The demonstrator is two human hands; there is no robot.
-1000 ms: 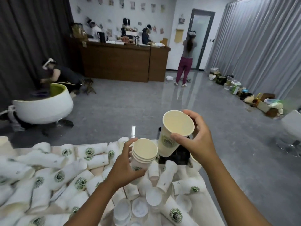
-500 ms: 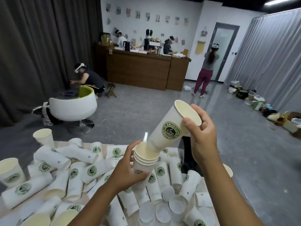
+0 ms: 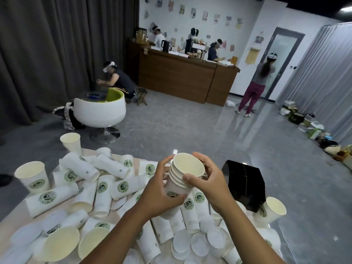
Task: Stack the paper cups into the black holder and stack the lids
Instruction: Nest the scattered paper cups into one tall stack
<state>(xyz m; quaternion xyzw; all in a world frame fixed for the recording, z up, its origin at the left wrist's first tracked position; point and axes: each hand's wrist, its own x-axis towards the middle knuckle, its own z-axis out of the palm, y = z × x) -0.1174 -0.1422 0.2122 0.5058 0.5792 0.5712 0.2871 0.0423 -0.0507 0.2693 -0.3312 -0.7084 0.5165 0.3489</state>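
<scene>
At centre frame I note the left hand [image 3: 159,195] wrapped around the body of a nested stack of cups [image 3: 181,181], thumb and fingers curled on the printed wall below the rims. The right hand [image 3: 207,180] cups the top of that stack from the right side, thumb lying across the layered rims and fingers curved behind the uppermost mouth, so both hands grasp the same stack. The stack is held in the air above the pile, tilted with its open mouth toward the upper right. Several rims show close together, which I judge to mean the top cup is nearly seated. To finish this step well, I would press squarely down on the top rim while the left hand braces the wall, avoiding a squeeze that ovals the paper. The black holder [image 3: 245,183] stands just right of the hands, at the table's far right edge, with an upright cup [image 3: 270,209] beside it. Loose cups [image 3: 106,189] lie on their sides across the table [image 3: 11,218] to the left and below; flat white lids [image 3: 198,243] lie scattered at lower centre, unstacked. I judge the task far from complete.
</scene>
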